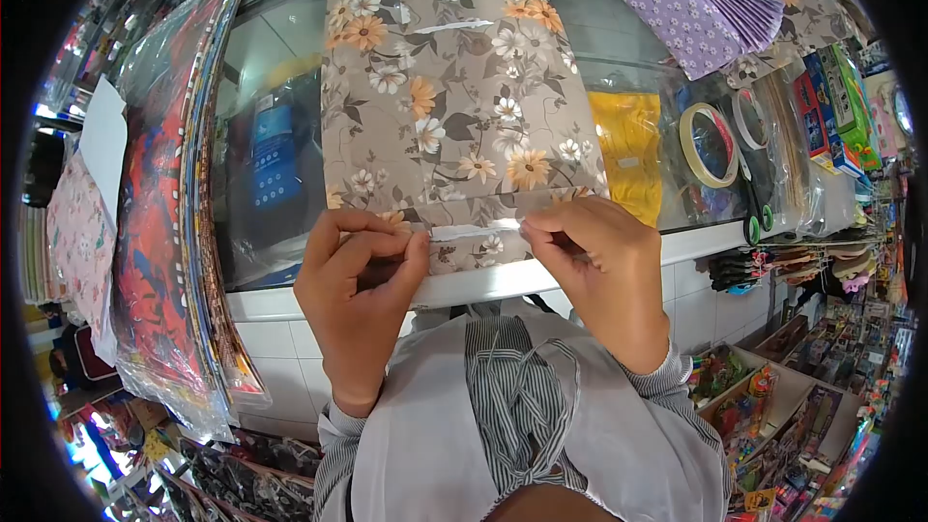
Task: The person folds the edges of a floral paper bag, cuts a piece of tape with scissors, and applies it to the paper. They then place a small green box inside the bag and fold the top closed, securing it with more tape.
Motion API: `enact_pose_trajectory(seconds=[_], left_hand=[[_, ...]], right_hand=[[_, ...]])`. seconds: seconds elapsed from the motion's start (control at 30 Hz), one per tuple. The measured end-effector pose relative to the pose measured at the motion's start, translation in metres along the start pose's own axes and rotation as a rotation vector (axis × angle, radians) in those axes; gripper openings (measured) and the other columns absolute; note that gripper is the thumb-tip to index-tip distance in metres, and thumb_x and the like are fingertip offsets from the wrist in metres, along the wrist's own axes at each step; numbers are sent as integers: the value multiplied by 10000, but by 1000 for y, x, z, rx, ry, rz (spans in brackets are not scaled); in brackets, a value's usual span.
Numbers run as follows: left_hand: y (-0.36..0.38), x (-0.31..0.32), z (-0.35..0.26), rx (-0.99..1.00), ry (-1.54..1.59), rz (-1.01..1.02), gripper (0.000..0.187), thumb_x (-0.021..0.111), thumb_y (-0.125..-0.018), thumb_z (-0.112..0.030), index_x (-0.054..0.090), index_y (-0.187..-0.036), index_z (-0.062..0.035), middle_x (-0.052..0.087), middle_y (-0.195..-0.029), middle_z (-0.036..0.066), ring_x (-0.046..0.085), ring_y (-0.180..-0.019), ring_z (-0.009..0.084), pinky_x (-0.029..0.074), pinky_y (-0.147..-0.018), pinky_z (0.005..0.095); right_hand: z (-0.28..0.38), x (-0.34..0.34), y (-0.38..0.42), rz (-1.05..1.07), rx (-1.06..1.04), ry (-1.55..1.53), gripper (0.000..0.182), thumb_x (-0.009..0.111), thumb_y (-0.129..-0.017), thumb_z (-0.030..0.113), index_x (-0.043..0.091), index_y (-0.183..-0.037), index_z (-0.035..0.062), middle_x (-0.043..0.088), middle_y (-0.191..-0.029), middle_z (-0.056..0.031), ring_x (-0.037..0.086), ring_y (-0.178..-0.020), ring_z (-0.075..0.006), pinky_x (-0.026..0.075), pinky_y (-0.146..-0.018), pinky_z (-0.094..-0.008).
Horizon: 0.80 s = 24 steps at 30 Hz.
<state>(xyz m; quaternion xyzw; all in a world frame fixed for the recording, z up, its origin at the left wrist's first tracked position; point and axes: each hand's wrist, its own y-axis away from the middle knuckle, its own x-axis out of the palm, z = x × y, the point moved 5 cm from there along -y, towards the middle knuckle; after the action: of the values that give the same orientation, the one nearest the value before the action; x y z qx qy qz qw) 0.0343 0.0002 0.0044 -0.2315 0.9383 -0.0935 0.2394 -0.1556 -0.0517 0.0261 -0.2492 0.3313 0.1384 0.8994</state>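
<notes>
A flat parcel wrapped in grey-brown floral paper [454,87] lies on the glass counter top [271,58]. A strip of clear tape [474,229] runs across its near edge. My left hand [358,280] pinches the left end of that strip against the paper. My right hand [594,251] pinches the right end, fingers pressed to the parcel's near right corner. Another piece of clear tape [454,27] sits higher up on the wrapping.
Tape rolls [710,145] and a yellow packet [628,150] lie to the right on the counter. Purple floral paper [696,0] is at the far right. Plastic-sleeved wrapping sheets [164,213] hang at the left. Shelves of small goods [773,406] stand lower right.
</notes>
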Motion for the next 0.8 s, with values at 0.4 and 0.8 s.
enact_pose_trajectory(seconds=[0.4,0.8], left_hand=[[-6,2,0,-47,-39,53,140,761,-728,10,624,-728,37,530,-849,38,613,-603,94,525,-526,208],[-10,2,-5,18,-110,128,188,743,-727,19,561,-769,41,491,-868,48,581,-570,93,513,-519,205]], right_hand=[[7,-2,-11,30,-94,142,150,726,-724,-40,604,-802,1,584,-671,-97,552,-581,-217,436,-521,-307],[-3,-4,-30,246,106,211,389,733,-780,48,409,-993,11,488,-592,-138,534,-549,-264,400,-543,-361]])
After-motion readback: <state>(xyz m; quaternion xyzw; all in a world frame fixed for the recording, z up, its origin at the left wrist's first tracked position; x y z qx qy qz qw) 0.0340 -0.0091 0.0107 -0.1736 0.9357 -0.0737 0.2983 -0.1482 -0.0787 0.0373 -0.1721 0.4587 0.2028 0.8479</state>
